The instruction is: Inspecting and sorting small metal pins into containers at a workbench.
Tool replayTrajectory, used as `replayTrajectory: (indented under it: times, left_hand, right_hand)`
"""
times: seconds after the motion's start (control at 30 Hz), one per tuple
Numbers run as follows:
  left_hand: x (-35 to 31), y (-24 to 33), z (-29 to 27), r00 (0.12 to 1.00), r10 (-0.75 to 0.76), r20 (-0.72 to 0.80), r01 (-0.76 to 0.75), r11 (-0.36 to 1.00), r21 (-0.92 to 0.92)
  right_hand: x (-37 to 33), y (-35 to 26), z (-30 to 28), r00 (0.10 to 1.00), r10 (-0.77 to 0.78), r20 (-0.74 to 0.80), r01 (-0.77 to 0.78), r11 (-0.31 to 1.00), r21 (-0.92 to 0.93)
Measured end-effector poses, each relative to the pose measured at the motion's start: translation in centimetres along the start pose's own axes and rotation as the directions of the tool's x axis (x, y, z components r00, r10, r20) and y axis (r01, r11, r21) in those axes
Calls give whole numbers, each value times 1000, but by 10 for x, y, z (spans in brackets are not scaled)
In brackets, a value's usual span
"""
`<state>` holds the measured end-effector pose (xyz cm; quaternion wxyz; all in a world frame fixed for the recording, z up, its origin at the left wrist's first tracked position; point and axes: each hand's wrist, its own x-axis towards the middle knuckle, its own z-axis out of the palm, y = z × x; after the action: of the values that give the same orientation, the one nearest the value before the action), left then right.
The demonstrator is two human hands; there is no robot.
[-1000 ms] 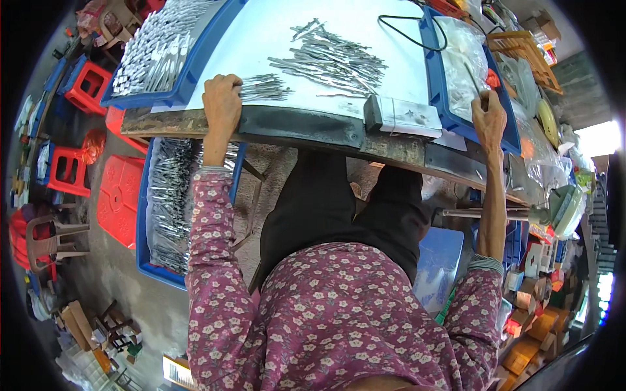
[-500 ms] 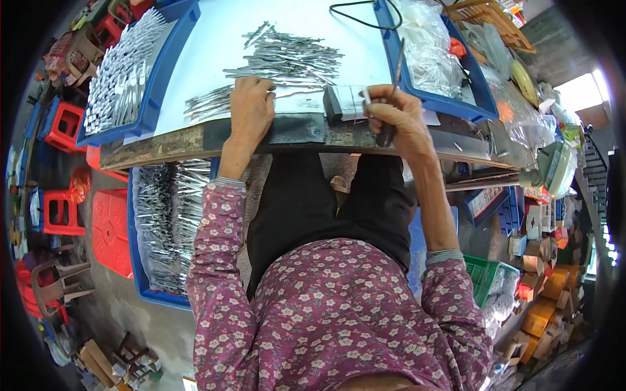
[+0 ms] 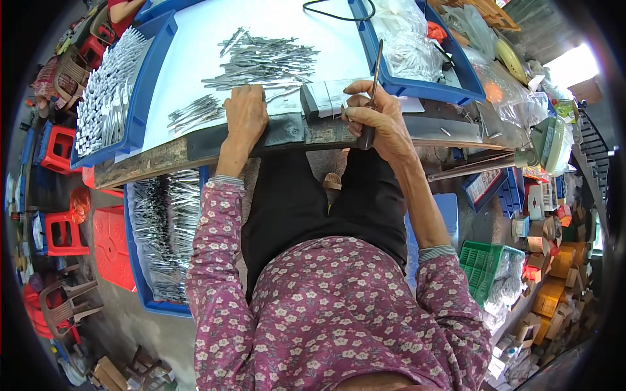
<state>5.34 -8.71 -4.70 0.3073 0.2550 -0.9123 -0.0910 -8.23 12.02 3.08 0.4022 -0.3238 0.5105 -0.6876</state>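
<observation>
My left hand (image 3: 244, 120) is at the table's near edge, knuckles up and fingers bent down beside a pile of thin grey metal strips (image 3: 267, 58). Its fingertips are hidden, so what they hold does not show. A smaller bunch of strips (image 3: 195, 112) lies to its left. In my right hand (image 3: 381, 120) is a screwdriver (image 3: 366, 135), dark handle down in the palm and thin shaft pointing up. Thumb and forefinger are bent together near a small pale piece. Left of that hand sits a dark block (image 3: 310, 104) with a pale top.
At the left stands a blue tray (image 3: 151, 91) of white-ended metal pieces; another blue tray (image 3: 466, 94) with plastic bags is at the right. A black cable loop (image 3: 339, 14) lies at the back. Below the wooden table edge (image 3: 156, 156) is a blue crate (image 3: 147, 287) of metal pieces.
The view has shifted, moving the table slightly left and down. My left hand remains beside the strips, and my right hand still holds the screwdriver, its shaft upright.
</observation>
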Motion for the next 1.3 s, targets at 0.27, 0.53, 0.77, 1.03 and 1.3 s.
replayTrajectory:
  times: [0.27,0.53,0.77,1.03,1.3]
  left_hand:
    - [2,4,-1,994,66,82,-74,992,103]
    - [2,8,-19,996,38,-75,-39,999,-12]
    - [-7,28,-66,948,-196,-251,84,915,-395]
    - [-25,64,-91,971,-225,76,182,500,-847]
    - [-27,87,-81,981,-94,172,193,324,-926]
  right_hand:
    - [-5,5,-11,994,-24,-109,9,992,-130]
    - [-10,8,-13,989,-45,-139,19,983,-183]
    - [-18,-2,5,984,-130,-123,76,927,-368]
    - [-29,-16,37,819,-530,218,505,486,-714]
    - [-35,-15,40,691,-581,430,556,46,-830]
